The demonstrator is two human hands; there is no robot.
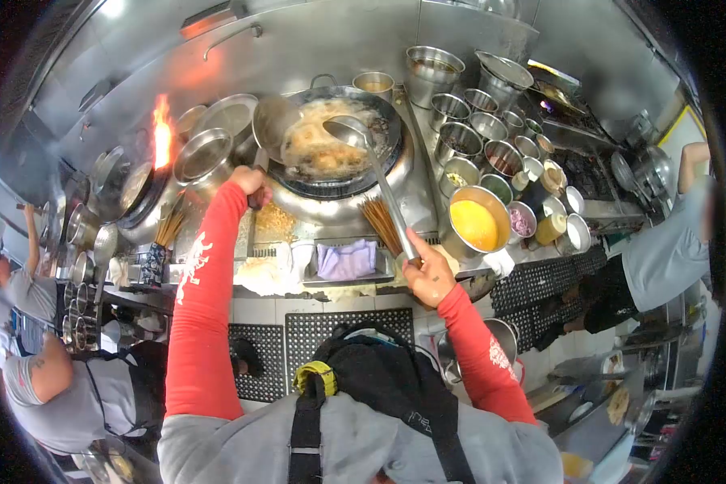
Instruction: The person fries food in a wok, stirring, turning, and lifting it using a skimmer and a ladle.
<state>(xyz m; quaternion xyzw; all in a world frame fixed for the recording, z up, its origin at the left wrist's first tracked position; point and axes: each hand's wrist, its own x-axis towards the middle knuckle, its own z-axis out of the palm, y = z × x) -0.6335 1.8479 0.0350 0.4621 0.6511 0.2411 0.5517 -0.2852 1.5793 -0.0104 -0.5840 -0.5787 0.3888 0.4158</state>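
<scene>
A large wok (391, 121) stands on the burner in the middle, full of bubbling, foamy oil with browned food in it. My left hand (252, 184) is closed around the handle of a round strainer (276, 121), held at the wok's left side. The long handle of a metal ladle (348, 129) is in my right hand (429, 273); the ladle's bowl is over the oil. Between my hands lie a bamboo brush (381, 222) and a folded purple cloth (347, 260). Close to my right hand is a pot of yellow liquid (474, 224).
Tall flames (162, 133) rise at a burner on the left, beside another wok (135, 187). Metal containers (502, 157) crowd the right counter. One person (81, 395) is at lower left, another (24, 282) farther left, and a third (665, 258) at right.
</scene>
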